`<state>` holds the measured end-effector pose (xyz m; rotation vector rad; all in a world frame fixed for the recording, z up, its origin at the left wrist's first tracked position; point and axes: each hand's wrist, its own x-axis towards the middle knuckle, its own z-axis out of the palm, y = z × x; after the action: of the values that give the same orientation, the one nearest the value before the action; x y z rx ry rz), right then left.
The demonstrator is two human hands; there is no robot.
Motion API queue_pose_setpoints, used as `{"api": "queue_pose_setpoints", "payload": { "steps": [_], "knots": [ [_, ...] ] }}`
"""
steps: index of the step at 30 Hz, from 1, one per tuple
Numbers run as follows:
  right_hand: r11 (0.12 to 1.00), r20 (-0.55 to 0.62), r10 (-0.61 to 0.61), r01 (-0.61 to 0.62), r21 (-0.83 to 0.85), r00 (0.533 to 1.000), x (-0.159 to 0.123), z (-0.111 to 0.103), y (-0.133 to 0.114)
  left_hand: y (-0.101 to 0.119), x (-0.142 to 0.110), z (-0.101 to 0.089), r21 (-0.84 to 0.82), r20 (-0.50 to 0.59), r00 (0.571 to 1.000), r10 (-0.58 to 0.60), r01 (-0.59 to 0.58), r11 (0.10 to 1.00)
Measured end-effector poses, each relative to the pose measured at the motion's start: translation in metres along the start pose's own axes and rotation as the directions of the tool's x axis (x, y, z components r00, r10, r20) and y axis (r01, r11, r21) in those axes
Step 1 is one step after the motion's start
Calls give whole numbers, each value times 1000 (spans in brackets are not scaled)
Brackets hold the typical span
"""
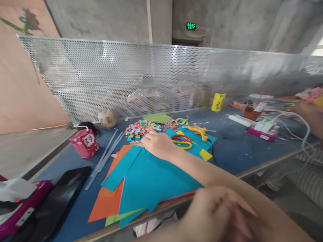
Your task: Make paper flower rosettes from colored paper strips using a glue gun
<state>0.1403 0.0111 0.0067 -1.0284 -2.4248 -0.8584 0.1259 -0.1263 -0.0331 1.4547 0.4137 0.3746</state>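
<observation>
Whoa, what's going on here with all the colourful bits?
Someone is sitting at a blue table with craft things. Their right hand reaches over the blue sheets to a heap of small colourful pieces, with its fingers at the near edge. Their left hand is up near the right forearm, too blurry to tell what it's doing. Orange sheets poke out from under the blue ones, and a yellow glue gun lies beyond the right hand.
</observation>
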Motion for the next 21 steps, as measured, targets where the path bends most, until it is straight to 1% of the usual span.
{"api": "queue_pose_setpoints", "payload": {
  "steps": [1,2,4,5,7,8,9,10,12,13,14,16,18,20,21],
  "knots": [
    [1000,-3,1,-1,1,1000,-5,-4,4,1,-5,-10,28,-132,991,-30,34,999],
    [1000,-4,-2,2,0,1000,-9,-9,8,3,-10,-22,100,-191,979,-66,86,991],
    [1000,-4,-5,5,-8,1000,-19,-18,15,12,-22,-46,227,-228,970,-90,142,963],
    [1000,-10,3,-4,-22,1000,-23,-22,17,18,-29,-57,326,-208,976,-64,131,936],
    [995,-50,29,-34,-90,998,-29,-28,21,31,-42,-73,497,-101,994,-43,88,863],
    [990,-75,33,-43,-133,997,-31,-30,22,37,-49,-78,550,-67,997,-39,70,833],
    [986,-90,30,-44,-163,995,-32,-32,22,43,-56,-82,589,-61,997,-57,82,804],
    [984,-91,22,-37,-174,996,-33,-33,22,49,-62,-86,621,-32,993,-117,111,776],
    [991,-54,1,-8,-135,999,-33,-34,20,59,-72,-92,655,-8,968,-253,196,730],
    [995,-32,-4,0,-101,999,-32,-35,18,64,-76,-95,665,-8,955,-298,227,711],
    [998,-16,-7,5,-70,1000,-32,-36,16,68,-80,-99,675,-23,954,-300,236,699],
    [1000,-5,-16,16,-21,1000,-31,-39,13,76,-86,-107,706,-75,972,-223,210,676],
    [999,-2,-6,6,41,1000,-31,-41,12,82,-90,-113,738,-156,981,-115,194,646],
    [993,0,27,-27,117,1000,-29,-40,11,86,-92,-114,765,-264,964,21,196,614],
    [986,1,47,-46,161,999,-29,-38,10,87,-92,-111,782,-315,942,116,189,594]
  ]
}}
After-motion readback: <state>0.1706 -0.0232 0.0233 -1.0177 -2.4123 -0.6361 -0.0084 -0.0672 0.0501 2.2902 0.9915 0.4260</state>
